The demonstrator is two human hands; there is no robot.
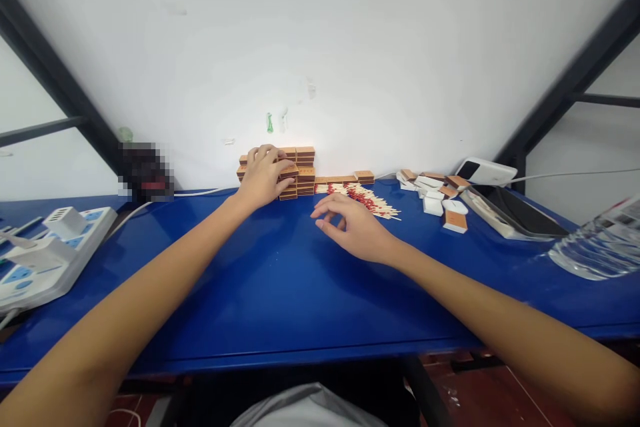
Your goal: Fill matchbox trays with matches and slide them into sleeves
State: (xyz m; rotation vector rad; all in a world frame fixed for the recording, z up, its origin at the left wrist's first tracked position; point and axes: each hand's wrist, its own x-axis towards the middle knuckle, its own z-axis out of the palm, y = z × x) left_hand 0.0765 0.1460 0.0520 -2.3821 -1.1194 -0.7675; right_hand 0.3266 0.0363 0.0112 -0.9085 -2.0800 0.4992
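Note:
Against the wall stands a stack of matchboxes (306, 177), brown and orange, in several layers. My left hand (264, 177) reaches over its left and middle part, with thumb and fingers closed round a matchbox (289, 172) at the front; the hand hides the boxes behind it. To the right of the stack, loose matches (367, 199) with red heads lie in a heap in front of a low row of matchboxes (337, 180). My right hand (353, 227) hovers close to the heap, fingers loosely curved, thumb apart, holding nothing.
Scattered matchbox parts (433, 194) lie at the right, beside a white power bank (487, 171) and a dark-screened phone (517, 210). A clear plastic bottle (600, 244) lies at the right edge. A power strip (85, 254) with plugs occupies the left of the blue table (280, 300).

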